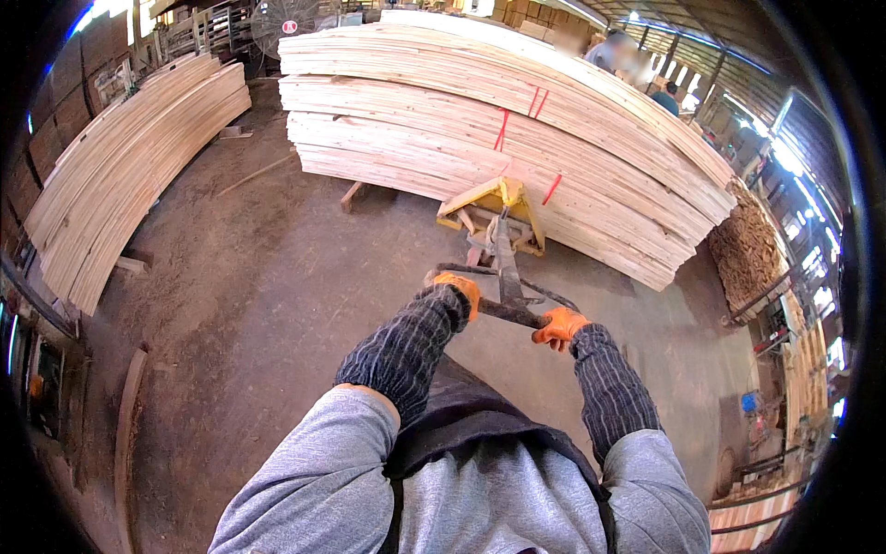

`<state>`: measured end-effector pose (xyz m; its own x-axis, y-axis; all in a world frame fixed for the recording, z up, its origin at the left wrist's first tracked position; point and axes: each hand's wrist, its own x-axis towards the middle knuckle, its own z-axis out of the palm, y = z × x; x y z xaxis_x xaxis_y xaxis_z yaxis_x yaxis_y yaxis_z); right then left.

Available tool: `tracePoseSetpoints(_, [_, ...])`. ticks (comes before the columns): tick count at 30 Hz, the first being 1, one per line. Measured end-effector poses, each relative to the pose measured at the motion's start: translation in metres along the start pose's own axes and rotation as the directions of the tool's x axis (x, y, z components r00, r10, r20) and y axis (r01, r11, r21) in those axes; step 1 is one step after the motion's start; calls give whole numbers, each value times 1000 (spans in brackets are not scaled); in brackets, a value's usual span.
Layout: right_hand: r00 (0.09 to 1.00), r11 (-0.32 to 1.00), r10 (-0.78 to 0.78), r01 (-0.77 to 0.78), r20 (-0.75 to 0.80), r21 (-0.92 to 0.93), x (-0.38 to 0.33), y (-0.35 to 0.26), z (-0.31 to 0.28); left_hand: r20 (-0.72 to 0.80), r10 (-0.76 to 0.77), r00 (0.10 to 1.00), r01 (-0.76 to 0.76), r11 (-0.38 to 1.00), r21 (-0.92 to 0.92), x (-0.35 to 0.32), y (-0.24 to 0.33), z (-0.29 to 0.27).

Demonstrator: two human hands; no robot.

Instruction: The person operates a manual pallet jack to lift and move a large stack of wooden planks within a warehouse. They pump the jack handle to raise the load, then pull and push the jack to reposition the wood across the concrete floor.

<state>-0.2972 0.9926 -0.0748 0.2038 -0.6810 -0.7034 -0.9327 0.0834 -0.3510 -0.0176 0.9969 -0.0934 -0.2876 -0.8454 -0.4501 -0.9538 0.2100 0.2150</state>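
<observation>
Both my hands, in orange gloves, are on the dark handle bar of a yellow pallet jack. My left hand is wrapped round the bar's left end. Closed round the right end is my right hand. From the bar the grey shaft runs away from me to the jack's yellow body. That body stands against the near side of a long, tall stack of pale boards with red marks on its side. The jack's forks are hidden from view.
Another board stack stands at the left. A wooden block and a thin stick lie by the main stack. A long curved-looking timber is on the floor at lower left. People are behind the stack; a brown pile stands right.
</observation>
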Motion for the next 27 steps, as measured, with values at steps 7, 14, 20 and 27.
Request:
tracePoseSetpoints(7, [1000, 1000, 5, -5, -31, -13, -3, 8, 13, 27, -7, 1000, 6, 999, 47, -13, 14, 4])
tracePoseSetpoints(14, [1000, 1000, 5, -4, -22, 17, -19, 6, 20, 42, -31, 999, 27, 995, 99, -29, 27, 6])
tracePoseSetpoints(20, [999, 999, -17, 15, -51, -44, -22, 21, 22, -28, -54, 998, 55, 998, 29, -29, 37, 15])
tracePoseSetpoints(27, [999, 996, -1, -2, -42, -86, -21, 41, 30, -98, 1, 995, 3, 999, 36, -31, 47, 35])
